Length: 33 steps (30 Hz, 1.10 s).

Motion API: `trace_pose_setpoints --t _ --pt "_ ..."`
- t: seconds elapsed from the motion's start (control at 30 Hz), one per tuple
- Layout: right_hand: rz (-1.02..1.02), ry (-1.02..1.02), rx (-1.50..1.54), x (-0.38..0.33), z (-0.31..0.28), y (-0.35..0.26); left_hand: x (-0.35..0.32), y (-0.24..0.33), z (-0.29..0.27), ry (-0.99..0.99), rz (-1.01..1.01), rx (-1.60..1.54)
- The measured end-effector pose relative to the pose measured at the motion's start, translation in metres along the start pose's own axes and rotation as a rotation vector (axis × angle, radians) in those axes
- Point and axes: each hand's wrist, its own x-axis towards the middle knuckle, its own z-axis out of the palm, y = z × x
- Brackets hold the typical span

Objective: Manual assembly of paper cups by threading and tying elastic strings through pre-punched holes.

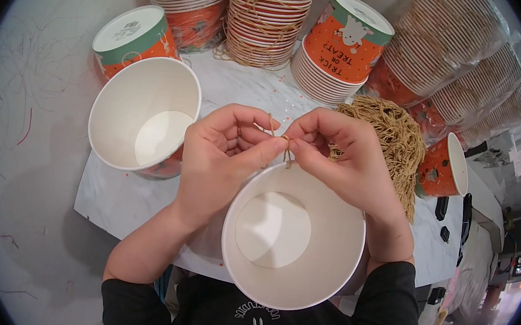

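White paper makes up the inside of a large open bucket (293, 241) at the lower centre of the frame, held close to the person's body. Both hands meet just above its far rim. The left hand (220, 158) and right hand (343, 155) are pressed together at the fingertips, each pinching a thin tan string (287, 149) that hangs against the rim; whether it passes through a hole there cannot be told.

A second open bucket (142, 117) lies tilted to the left on the pale marble-look table (106, 198). A loose bundle of the same tan strings (394, 138) sits to the right, just behind the right hand. Stacks of orange printed buckets (341, 45) fill the upper frame, some under clear plastic wrap (453, 49).

Risks, as a judgement: the string is fine and held only by fingertips, so a small slip could let it drop into the bucket. A hard pull might tear the paper rim. The bucket appears braced only against the body, so it could tip away.
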Motion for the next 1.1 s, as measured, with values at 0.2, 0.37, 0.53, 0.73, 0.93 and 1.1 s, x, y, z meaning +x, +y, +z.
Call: trace_pose_setpoints --t 0.2,0.37,0.53,0.73,0.93,1.1 --pt "-0.051 -0.002 -0.112 -0.001 -0.005 0.000 0.003 -0.005 -0.005 -0.055 -0.051 -0.065" --pt "0.072 -0.012 0.073 0.002 -0.001 0.000 0.005 -0.009 -0.008 -0.059 0.007 -0.090" --pt "0.156 -0.042 0.194 0.002 -0.007 -0.001 0.005 -0.009 -0.010 -0.121 0.090 0.010" --pt "0.111 -0.038 0.179 0.001 -0.006 -0.001 0.004 -0.006 -0.011 -0.180 0.101 0.030" --pt "0.050 0.007 0.070 -0.002 -0.002 -0.002 0.003 -0.004 -0.008 -0.105 -0.117 -0.051" --pt "-0.042 0.042 -0.038 -0.004 0.000 -0.002 0.002 -0.003 -0.005 -0.095 -0.146 0.031"
